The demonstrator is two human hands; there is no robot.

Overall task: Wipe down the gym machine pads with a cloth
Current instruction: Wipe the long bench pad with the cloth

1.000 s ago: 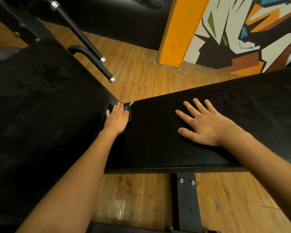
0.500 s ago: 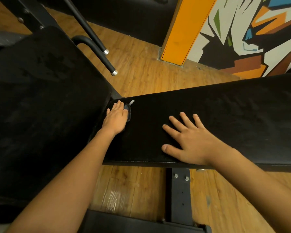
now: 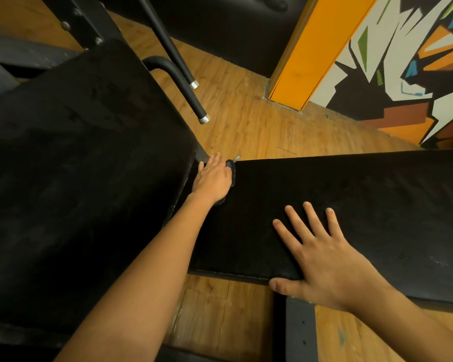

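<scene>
Upholstery of a large black pad (image 3: pixel 84 178) fills 9 o'clock. The left hand (image 3: pixel 213 178), fingers straight, presses a dark cloth (image 3: pixel 232 170) on the left end of the bench pad (image 3: pixel 364 199); cloth peeks at the hand's 3 o'clock. The right hand (image 3: pixel 324 259), fingers spread wide, lies flat at 5 o'clock, thumb over the pad's near edge.

Left grip (image 3: pixel 212 180) and right grip (image 3: pixel 324 265) are bare, as are both forearms (image 3: pixel 147 270).
</scene>
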